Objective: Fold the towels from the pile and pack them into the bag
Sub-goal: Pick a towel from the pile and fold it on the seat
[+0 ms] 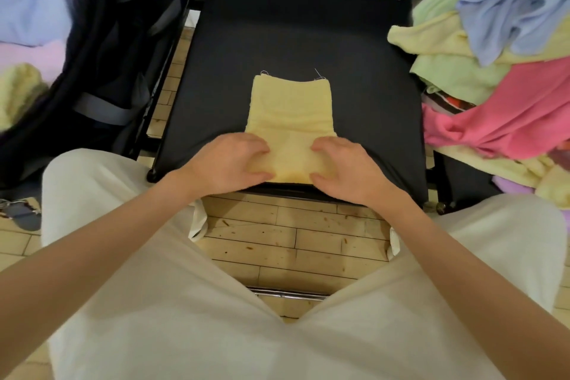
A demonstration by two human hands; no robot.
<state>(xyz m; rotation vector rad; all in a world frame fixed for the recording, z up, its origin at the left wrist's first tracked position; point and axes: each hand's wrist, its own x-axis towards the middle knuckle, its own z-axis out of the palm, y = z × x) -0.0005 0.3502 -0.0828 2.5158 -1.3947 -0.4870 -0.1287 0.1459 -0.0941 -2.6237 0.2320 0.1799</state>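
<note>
— Fingers [262, 145] of both hands — left hand [228, 163], right hand [345, 170] — curl, pinching one yellow towel's [290, 108] near edge.
— Where?
— On one black chair seat [277, 40], between one bag [101, 71] and one pile [493, 71].

Left hand [228, 162], right hand [347, 170], fingers curled

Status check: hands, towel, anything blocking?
Left hand and right hand both pinch the yellow towel at its near edge. Towel half-folded on black seat. Nothing in the way.
</note>
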